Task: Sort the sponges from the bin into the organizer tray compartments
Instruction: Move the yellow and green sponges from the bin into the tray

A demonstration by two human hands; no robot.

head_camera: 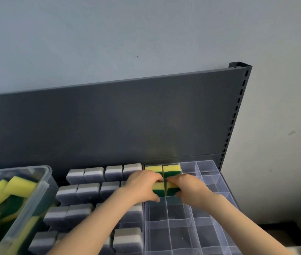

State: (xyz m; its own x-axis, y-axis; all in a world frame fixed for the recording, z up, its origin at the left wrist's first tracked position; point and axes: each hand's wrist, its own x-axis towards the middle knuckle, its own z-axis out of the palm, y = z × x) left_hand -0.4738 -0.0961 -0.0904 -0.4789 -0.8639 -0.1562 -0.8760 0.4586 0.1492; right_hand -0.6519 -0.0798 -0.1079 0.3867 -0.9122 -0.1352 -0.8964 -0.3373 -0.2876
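Pinching sponges [158, 189], fingers [152, 177] behind, thumbs [154, 198] front; seemingly inside tray [192, 218].

Organizer tray [192, 220]: clear, smooth, glossy plastic with thin transparent dividers. Bin [43, 184]: translucent plastic, smooth, slightly hazy. Yellow-and-green sponges [171, 169]: matt yellow foam bonded to a coarser green scouring layer. Grey sponges [93, 174]: matt foam in grey and white layers. Shelf back panel [109, 122]: smooth, matt, dark grey metal.
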